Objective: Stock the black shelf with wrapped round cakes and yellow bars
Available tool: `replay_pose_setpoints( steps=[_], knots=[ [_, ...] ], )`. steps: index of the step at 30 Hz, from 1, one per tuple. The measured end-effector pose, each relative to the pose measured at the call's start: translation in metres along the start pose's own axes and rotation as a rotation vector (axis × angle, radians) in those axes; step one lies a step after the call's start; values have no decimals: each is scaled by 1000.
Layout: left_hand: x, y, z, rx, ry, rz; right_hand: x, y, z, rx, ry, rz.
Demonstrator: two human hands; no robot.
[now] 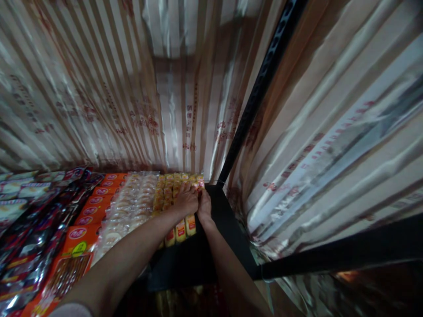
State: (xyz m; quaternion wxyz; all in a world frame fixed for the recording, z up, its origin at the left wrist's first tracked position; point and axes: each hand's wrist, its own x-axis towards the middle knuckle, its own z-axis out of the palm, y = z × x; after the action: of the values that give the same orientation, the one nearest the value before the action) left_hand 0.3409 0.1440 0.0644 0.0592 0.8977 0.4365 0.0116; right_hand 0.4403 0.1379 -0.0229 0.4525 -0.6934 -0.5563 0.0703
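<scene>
Small yellow snack packs (168, 192) with red-orange labels stand in close rows at the end of a black shelf (185, 268). My left hand (187, 201) lies over the right-hand rows, its fingers stretched forward across the pack tops. Beside it, my right hand (204, 205) rests along the outer right side of the rows, fingers extended and touching the packs near the back corner. The packs under both palms are hidden. Nearer to me, several labelled packs show below my left wrist.
Clear-wrapped pale snacks (142, 193), orange packets (89, 207), dark shiny packets (36, 242) and white-green packets (13, 193) fill the shelf leftward. A black upright post (254, 97) rises at the back corner. Striped plastic sheeting (99, 88) hangs behind and to the right.
</scene>
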Motion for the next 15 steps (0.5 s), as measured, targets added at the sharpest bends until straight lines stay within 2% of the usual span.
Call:
replay_pose_setpoints(
  steps=[3,8,15],
  knots=[
    [7,-5,10,11,22,28,-3,2,1,-9,-25,-46],
    [20,-9,25,54,70,41,-9,5,0,-79,6,-77],
    [20,-12,23,48,102,87,-8,12,7,49,10,-127]
  ],
)
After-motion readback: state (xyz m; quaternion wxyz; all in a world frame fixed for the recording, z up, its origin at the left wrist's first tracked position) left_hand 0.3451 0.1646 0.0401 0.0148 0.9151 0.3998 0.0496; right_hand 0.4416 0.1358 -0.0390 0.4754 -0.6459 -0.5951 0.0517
